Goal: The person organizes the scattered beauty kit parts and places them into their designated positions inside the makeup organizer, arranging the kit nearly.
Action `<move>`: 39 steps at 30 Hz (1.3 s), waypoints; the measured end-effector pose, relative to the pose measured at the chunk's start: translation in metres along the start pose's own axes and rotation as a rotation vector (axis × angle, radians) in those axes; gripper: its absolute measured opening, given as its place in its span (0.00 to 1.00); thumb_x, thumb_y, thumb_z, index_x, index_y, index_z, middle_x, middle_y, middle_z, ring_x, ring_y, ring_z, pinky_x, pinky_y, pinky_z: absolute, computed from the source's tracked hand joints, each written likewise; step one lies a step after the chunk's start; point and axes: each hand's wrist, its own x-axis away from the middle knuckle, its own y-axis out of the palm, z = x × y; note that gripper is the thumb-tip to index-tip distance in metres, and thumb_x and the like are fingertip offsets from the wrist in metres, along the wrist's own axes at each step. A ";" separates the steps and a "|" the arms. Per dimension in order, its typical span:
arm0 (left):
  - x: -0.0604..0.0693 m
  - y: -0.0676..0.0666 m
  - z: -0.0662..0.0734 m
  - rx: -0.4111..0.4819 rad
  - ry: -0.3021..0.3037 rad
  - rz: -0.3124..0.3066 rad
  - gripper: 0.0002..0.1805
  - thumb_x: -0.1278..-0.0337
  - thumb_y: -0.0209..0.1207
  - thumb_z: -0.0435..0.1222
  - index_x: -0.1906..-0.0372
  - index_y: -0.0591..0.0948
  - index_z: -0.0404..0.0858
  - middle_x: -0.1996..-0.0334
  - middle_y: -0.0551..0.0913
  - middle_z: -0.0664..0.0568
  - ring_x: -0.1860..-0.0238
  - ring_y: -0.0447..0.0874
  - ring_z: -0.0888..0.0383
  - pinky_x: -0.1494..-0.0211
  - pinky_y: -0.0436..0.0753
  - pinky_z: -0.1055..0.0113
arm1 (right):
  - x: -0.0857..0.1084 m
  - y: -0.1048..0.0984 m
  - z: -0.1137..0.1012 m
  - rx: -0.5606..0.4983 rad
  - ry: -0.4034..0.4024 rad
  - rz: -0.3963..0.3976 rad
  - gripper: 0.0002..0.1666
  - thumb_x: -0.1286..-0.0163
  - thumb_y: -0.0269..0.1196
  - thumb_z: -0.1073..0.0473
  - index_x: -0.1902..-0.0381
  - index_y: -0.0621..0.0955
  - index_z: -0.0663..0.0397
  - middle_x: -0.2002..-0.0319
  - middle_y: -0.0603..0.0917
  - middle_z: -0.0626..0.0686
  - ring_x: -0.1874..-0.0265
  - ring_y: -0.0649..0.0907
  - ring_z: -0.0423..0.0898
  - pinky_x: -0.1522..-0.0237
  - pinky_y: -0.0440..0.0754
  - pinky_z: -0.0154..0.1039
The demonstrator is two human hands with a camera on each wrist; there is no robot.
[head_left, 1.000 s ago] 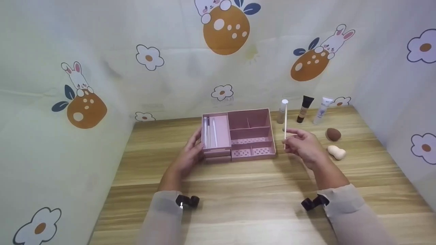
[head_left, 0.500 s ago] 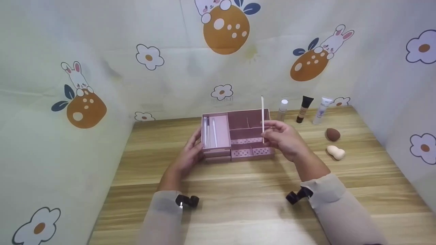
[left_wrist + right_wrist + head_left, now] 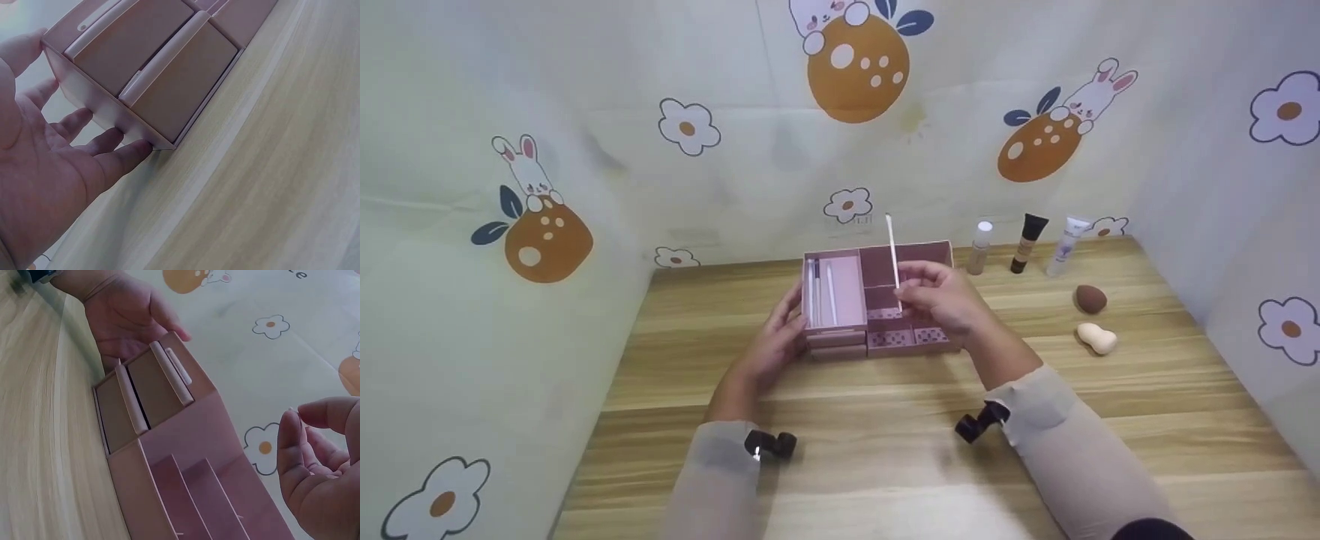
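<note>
A pink makeup organizer [image 3: 850, 292] stands on the wooden table, with drawer fronts [image 3: 177, 73] below its left tray. My left hand [image 3: 775, 343] rests against its left side, fingers spread and fairly straight along the panel [image 3: 84, 84]. Above the right compartments, my right hand [image 3: 941, 298] pinches a slim white makeup brush [image 3: 892, 247] between thumb and fingers. The brush points upward, leaning slightly left; only a tiny end [image 3: 291, 408] shows in the right wrist view. Several thin brushes [image 3: 831, 292] lie lengthwise in the left tray.
To the right stand a white-capped bottle [image 3: 980, 247], a black-capped tube [image 3: 1027, 244] and a white tube [image 3: 1066, 246]. A brown makeup sponge [image 3: 1090, 299] and a cream one [image 3: 1097, 339] lie nearer. A patterned curtain [image 3: 765, 172] borders the table behind.
My right hand has carried the white brush leftward, from beside the organizer to above its right compartments. The left hand stays against the organizer's side.
</note>
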 end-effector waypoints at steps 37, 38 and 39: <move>-0.001 -0.001 -0.001 -0.009 -0.001 0.002 0.38 0.18 0.54 0.42 0.13 0.53 0.60 0.12 0.48 0.49 0.15 0.59 0.41 0.14 0.67 0.46 | -0.029 0.051 0.003 0.116 0.131 -0.023 0.28 0.35 0.74 0.68 0.36 0.85 0.58 0.55 0.91 0.55 0.68 0.91 0.43 0.56 0.94 0.38; -0.001 -0.001 -0.001 -0.012 -0.001 0.003 0.38 0.18 0.54 0.42 0.13 0.53 0.60 0.12 0.48 0.49 0.15 0.59 0.41 0.15 0.67 0.46 | -0.029 0.052 0.003 0.120 0.134 -0.023 0.28 0.35 0.74 0.68 0.37 0.85 0.58 0.55 0.91 0.55 0.68 0.91 0.43 0.56 0.94 0.38; -0.001 -0.001 -0.001 -0.014 -0.002 0.004 0.38 0.18 0.54 0.42 0.13 0.53 0.60 0.12 0.48 0.50 0.15 0.60 0.41 0.15 0.68 0.46 | -0.029 0.052 0.003 0.124 0.136 -0.022 0.28 0.35 0.74 0.68 0.37 0.85 0.57 0.55 0.91 0.55 0.68 0.91 0.43 0.56 0.94 0.38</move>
